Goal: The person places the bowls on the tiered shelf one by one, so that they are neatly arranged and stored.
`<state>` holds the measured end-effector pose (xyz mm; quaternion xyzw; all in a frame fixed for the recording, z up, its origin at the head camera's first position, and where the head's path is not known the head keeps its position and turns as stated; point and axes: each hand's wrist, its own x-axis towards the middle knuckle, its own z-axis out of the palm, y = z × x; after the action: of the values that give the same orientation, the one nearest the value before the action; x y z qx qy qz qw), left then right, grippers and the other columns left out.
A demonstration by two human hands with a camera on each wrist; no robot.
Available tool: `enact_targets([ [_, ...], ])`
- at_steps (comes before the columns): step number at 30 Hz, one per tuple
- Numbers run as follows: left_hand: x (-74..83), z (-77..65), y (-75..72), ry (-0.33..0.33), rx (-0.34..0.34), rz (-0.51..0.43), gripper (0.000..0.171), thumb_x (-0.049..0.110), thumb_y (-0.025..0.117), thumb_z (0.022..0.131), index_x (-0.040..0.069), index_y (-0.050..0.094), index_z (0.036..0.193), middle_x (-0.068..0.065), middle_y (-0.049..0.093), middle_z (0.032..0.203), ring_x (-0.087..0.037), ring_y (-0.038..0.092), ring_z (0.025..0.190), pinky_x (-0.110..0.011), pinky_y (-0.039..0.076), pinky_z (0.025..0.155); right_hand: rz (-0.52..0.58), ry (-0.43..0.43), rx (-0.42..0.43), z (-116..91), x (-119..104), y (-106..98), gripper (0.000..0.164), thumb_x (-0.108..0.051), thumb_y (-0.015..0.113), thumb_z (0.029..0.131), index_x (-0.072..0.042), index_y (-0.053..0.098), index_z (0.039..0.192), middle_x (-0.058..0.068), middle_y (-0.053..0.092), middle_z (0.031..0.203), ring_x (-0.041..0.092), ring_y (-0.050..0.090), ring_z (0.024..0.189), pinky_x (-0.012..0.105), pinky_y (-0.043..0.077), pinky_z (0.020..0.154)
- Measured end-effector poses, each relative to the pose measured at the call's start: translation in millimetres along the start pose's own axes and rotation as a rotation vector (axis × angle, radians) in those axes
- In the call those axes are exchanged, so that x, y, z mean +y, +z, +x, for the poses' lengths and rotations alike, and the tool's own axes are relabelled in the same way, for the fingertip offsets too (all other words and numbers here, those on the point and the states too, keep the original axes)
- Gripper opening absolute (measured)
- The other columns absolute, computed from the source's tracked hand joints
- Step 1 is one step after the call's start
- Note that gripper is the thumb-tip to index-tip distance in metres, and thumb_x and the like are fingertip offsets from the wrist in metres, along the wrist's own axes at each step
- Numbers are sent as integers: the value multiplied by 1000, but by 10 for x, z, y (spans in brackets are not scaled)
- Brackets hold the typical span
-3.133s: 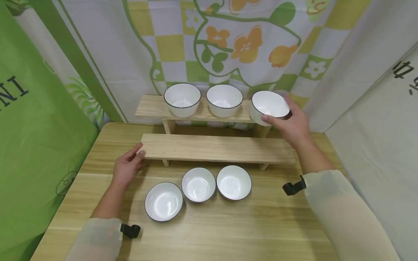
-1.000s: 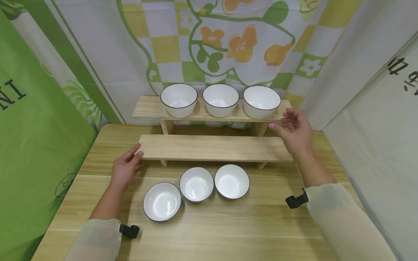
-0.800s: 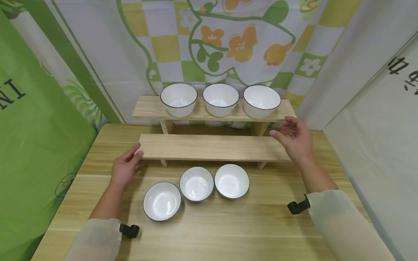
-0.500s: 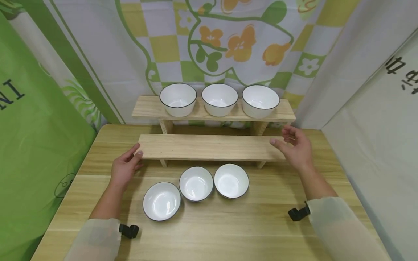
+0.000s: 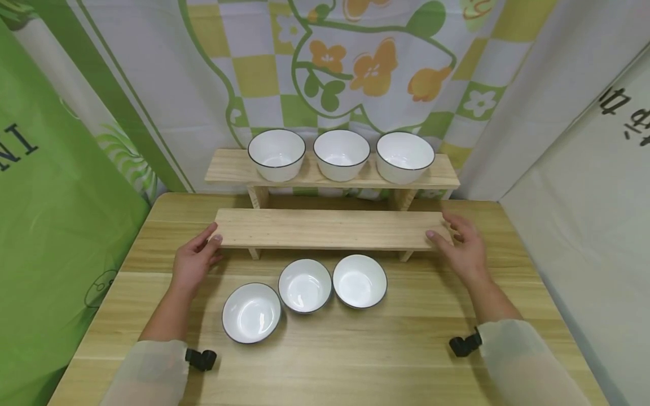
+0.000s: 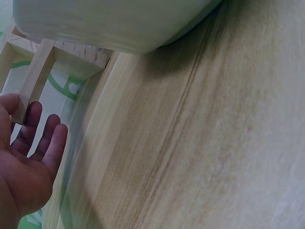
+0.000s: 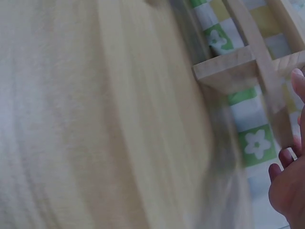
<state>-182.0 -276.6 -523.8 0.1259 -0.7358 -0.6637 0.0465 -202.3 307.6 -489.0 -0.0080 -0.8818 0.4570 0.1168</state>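
A two-tier wooden shelf stands on the table; its lower board (image 5: 330, 228) is bare on top. My left hand (image 5: 193, 262) pinches the left end of that board, and in the left wrist view the thumb and index finger (image 6: 32, 117) lie on either side of the board's end. At the opposite end is my right hand (image 5: 464, 248), thumb spread over the top and fingers at the back corner. Three white, dark-rimmed bowls stand on the upper board (image 5: 228, 166): a left bowl (image 5: 276, 155), a middle bowl (image 5: 342, 155) and a right bowl (image 5: 405, 158).
Three more such bowls sit on the wooden table (image 5: 406, 361) before the shelf: one nearer bowl (image 5: 251, 313), a central bowl (image 5: 305, 286) and a right-hand bowl (image 5: 360, 281). A patterned curtain (image 5: 264, 73) hangs behind, with a green cloth (image 5: 45, 225) at the left.
My right hand has let go of the right bowl on the upper board and come down toward me to the lower board's right end. The left hand has stayed in place.
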Motion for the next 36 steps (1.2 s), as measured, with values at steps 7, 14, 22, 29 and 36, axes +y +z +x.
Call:
enact_targets([
  [7, -3, -12, 21, -11, -4, -20, 63, 36, 74, 98, 10, 53, 151, -24, 51, 152, -2, 71, 90, -29, 61, 88, 1, 121, -103, -51, 167, -5, 80, -50, 72, 96, -12, 41, 159, 15, 29, 167, 45, 30, 150, 64, 33, 118],
  [14, 0, -28, 27, -32, -14, -25, 62, 37, 73, 98, 13, 53, 152, -15, 59, 143, -3, 68, 97, -32, 60, 92, 77, 234, -173, -84, 220, 14, 80, -58, 67, 97, -29, 33, 163, 12, 21, 168, 42, 21, 154, 61, 27, 122],
  [22, -16, -11, -15, -43, -40, -25, 60, 38, 68, 102, 20, 49, 155, -8, 54, 144, -8, 63, 104, -32, 59, 94, 110, 249, -176, -89, 249, 48, 81, -61, 66, 96, -33, 30, 163, 7, 18, 170, 41, 19, 154, 59, 23, 124],
  [29, -4, -107, -44, -6, -66, -33, 61, 34, 65, 103, 15, 45, 158, -6, 49, 134, -4, 65, 106, -28, 58, 94, 104, 249, -177, -100, 227, 66, 82, -61, 66, 96, -31, 30, 163, 4, 19, 170, 39, 15, 156, 59, 21, 125],
  [36, -16, -296, -104, 93, -78, 115, 68, 27, 63, 106, 11, 31, 164, -24, 37, 154, -12, 66, 110, -20, 59, 87, 117, 237, -190, -95, 204, 49, 80, -58, 64, 98, -32, 28, 164, 5, 16, 171, 40, 13, 156, 61, 20, 124],
])
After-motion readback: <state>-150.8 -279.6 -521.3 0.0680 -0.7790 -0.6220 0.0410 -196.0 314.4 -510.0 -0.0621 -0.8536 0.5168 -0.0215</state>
